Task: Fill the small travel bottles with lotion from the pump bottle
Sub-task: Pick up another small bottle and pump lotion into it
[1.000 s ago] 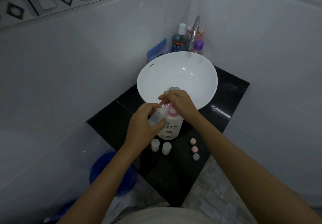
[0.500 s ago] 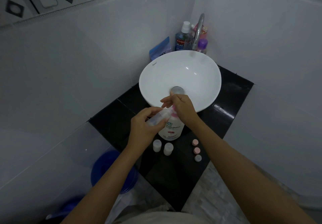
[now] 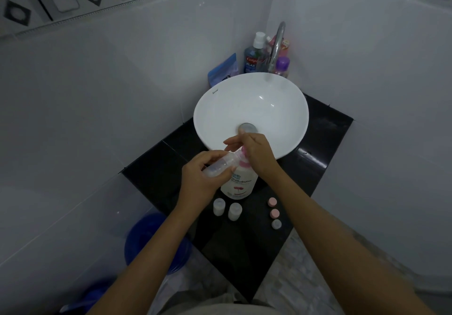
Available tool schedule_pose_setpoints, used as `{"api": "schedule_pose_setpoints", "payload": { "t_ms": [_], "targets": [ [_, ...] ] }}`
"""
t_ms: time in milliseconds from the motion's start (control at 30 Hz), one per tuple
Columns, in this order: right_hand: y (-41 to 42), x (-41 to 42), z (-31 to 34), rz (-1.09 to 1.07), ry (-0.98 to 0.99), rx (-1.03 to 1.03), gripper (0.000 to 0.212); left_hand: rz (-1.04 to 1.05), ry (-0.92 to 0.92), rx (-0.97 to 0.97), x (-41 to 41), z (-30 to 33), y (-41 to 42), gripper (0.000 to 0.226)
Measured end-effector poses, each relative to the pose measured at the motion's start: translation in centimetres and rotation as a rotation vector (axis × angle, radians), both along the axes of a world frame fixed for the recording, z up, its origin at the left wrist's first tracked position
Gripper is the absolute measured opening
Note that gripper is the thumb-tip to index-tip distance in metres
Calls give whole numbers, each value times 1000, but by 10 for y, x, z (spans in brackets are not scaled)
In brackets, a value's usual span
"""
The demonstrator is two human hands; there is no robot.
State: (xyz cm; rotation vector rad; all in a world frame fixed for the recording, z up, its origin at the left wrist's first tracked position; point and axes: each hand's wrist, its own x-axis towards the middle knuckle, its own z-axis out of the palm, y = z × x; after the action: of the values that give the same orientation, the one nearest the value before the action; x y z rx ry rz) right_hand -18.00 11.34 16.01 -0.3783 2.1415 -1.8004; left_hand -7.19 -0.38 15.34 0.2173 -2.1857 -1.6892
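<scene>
While gripped, travel bottle point(image 3: 221, 165) in left hand point(image 3: 199, 180).

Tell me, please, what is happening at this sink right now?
A person is filling a travel bottle from the pump bottle on the black counter. The left hand holds a clear travel bottle tilted towards the pink pump, and the right hand rests on the pump head. Two more small bottles stand uncapped nearby, with three loose caps to their right.
</scene>
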Motion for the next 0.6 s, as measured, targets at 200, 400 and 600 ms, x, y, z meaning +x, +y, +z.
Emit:
{"api": "schedule_pose_setpoints", "payload": {
  "t_ms": [200, 400, 600],
  "targets": [
    [0, 3, -1, 22, -30, 16, 42, 0, -59, 29, 2, -3, -1, 32],
    [2, 2, 10, 30, 29, -57, 41, -12, -7, 41, 0, 6, -1, 31],
    [-1, 3, -2, -5, -13, -16, 45, -15, -61, 47, -1, -2, -1, 32]
  ]
}}
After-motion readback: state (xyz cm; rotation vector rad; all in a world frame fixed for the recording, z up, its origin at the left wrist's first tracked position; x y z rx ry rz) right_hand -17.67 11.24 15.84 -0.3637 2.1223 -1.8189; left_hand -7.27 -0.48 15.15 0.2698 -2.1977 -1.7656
